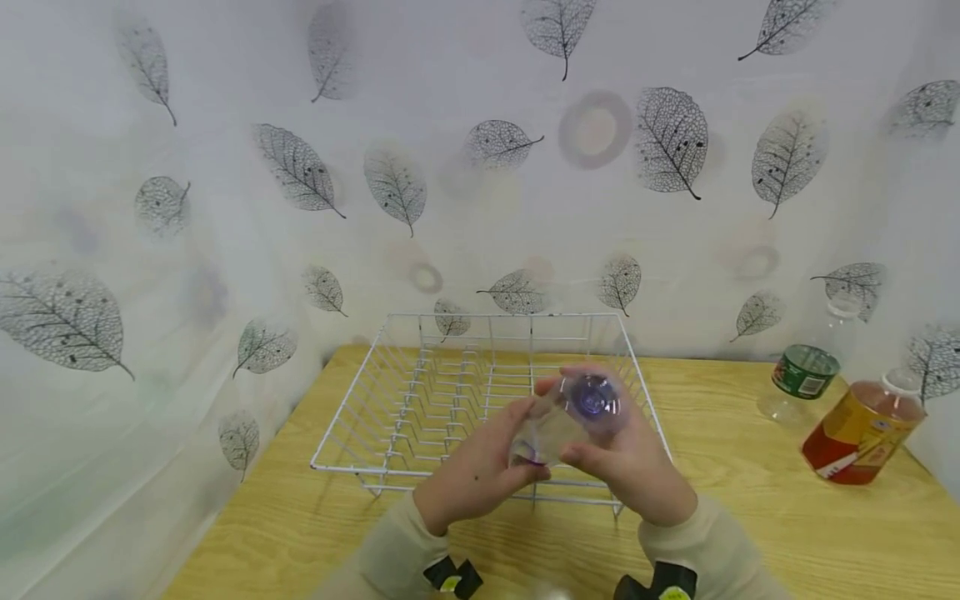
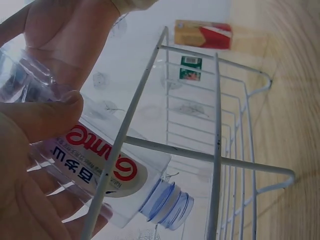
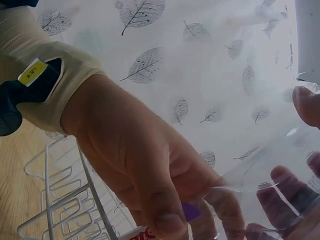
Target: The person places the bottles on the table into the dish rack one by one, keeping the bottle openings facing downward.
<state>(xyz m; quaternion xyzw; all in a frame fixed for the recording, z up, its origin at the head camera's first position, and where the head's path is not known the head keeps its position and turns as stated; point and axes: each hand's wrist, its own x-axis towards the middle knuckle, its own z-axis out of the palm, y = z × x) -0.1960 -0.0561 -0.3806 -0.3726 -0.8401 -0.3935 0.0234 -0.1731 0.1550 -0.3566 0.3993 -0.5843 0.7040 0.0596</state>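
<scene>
A clear plastic bottle (image 1: 553,427) is held tilted over the front of a white wire rack (image 1: 525,375). Its base points up and toward the back right, and in the left wrist view its bluish threaded neck (image 2: 167,205) points down, with no cap on it. My left hand (image 1: 480,467) curls round the label end, the thumb lying across the bottle (image 2: 100,150). Near the base my right hand (image 1: 637,462) grips the other end, thumb in front and fingers behind. The right wrist view has the left hand (image 3: 145,155) on the label, partly hiding it.
At the right of the wooden table (image 1: 750,517) stand a clear bottle with a green label (image 1: 806,372) and a bottle with a yellow and red label (image 1: 862,433). A leaf-patterned curtain (image 1: 465,225) closes off the back and left.
</scene>
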